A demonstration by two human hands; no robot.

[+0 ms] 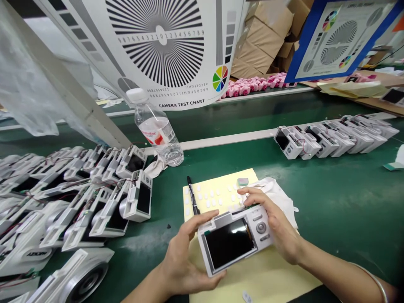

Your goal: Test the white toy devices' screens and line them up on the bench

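Observation:
A white digital camera (232,240) is held up over a yellow sheet, its dark screen and round button pad facing me. My left hand (186,252) grips its left end, with the thumb low and the index finger along the top. Around the right end my right hand (277,223) is closed, its index finger raised near the top edge. On the yellow sheet (261,273) behind the camera lie several small white pieces (212,194), a black pen (193,197) and a small greenish block (243,182). A white cloth (274,193) lies partly behind my right hand.
Many white camera bodies (78,181) with loose wires crowd the left side. Another row of them (334,136) stands at the back right. A water bottle (159,130) stands before a hanging test chart (164,50). Pink items (252,85) lie beyond the ledge.

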